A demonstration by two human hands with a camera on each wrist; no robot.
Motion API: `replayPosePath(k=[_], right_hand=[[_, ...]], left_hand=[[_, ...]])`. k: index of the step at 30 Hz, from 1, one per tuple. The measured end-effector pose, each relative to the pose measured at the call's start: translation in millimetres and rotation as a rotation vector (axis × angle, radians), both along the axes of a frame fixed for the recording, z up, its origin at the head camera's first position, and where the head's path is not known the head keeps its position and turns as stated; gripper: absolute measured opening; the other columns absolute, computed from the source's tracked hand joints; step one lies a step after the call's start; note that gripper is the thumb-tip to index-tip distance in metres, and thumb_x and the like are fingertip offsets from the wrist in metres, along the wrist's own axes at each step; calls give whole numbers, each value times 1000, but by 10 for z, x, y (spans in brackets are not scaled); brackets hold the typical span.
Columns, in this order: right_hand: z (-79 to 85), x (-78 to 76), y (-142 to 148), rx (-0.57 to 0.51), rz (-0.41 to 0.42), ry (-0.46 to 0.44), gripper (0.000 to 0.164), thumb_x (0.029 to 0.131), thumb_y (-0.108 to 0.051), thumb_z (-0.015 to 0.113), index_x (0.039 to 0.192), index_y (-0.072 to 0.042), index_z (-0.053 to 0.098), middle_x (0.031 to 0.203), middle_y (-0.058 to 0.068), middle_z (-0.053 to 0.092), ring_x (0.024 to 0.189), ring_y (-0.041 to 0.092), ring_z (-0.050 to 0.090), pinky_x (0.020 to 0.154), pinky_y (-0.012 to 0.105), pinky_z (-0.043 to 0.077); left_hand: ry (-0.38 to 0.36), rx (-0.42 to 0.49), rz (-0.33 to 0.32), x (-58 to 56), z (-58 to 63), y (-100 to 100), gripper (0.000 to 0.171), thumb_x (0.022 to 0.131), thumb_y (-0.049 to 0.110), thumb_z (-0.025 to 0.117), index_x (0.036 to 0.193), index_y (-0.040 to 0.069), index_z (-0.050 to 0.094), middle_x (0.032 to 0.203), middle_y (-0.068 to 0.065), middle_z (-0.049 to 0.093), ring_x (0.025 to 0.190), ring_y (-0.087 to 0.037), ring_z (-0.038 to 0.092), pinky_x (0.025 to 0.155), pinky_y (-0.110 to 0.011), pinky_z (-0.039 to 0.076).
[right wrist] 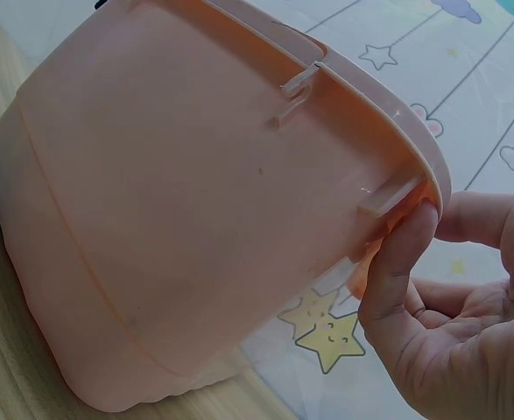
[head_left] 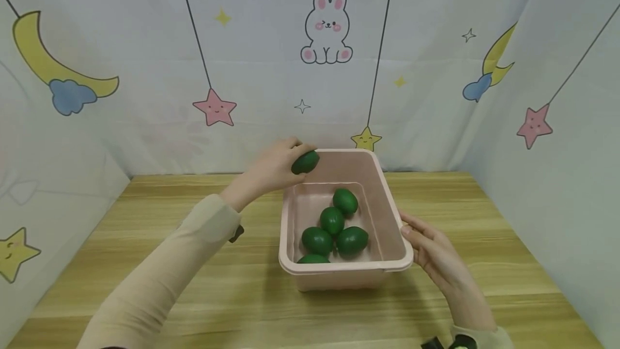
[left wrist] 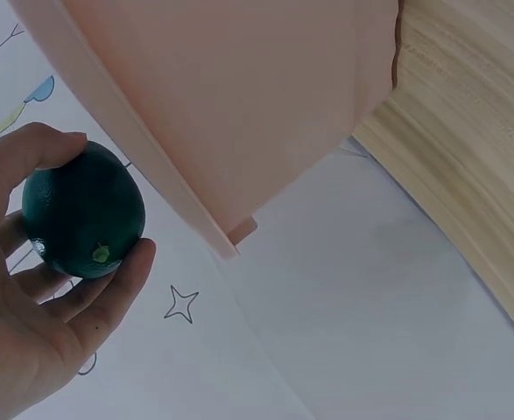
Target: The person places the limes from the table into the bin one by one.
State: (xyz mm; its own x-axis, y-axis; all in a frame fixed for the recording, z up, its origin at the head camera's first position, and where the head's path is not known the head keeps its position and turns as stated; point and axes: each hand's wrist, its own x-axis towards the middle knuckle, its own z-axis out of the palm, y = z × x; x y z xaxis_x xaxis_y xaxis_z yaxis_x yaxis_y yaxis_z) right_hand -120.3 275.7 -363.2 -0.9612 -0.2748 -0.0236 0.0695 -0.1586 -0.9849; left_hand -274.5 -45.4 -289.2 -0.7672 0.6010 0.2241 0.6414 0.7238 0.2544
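My left hand [head_left: 277, 166] holds a dark green lime [head_left: 305, 162] over the far left corner of a pink plastic bin [head_left: 393, 203]. In the left wrist view the thumb and fingers curl round the lime [left wrist: 86, 210], whose small stem end shows, just outside the bin's rim [left wrist: 143, 131]. Several more green limes [head_left: 332, 221] lie on the bin's floor, the nearest partly hidden by the front rim. At the right side my right hand [head_left: 438, 255] pinches the rim; in the right wrist view the thumb [right wrist: 405, 258] presses under the bin's edge [right wrist: 418, 144].
The bin stands on a wood-grain table [head_left: 213, 284]. A white cloth [head_left: 271, 90] printed with stars, moons and a rabbit hangs behind the table and along both sides. Dark straps show at both wrists.
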Motion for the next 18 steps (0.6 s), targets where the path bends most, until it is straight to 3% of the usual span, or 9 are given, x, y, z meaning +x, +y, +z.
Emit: replayPosePath(k=[18], right_hand=[[-3, -2, 0, 9, -7, -10, 61, 102, -14, 43, 148, 12, 13, 127, -4, 57, 107, 6, 63, 83, 19, 54]], left_hand=[[-6, -102, -71, -43, -2, 187, 61, 82, 22, 73, 138, 17, 51, 119, -10, 56, 102, -25, 56, 86, -39, 53]])
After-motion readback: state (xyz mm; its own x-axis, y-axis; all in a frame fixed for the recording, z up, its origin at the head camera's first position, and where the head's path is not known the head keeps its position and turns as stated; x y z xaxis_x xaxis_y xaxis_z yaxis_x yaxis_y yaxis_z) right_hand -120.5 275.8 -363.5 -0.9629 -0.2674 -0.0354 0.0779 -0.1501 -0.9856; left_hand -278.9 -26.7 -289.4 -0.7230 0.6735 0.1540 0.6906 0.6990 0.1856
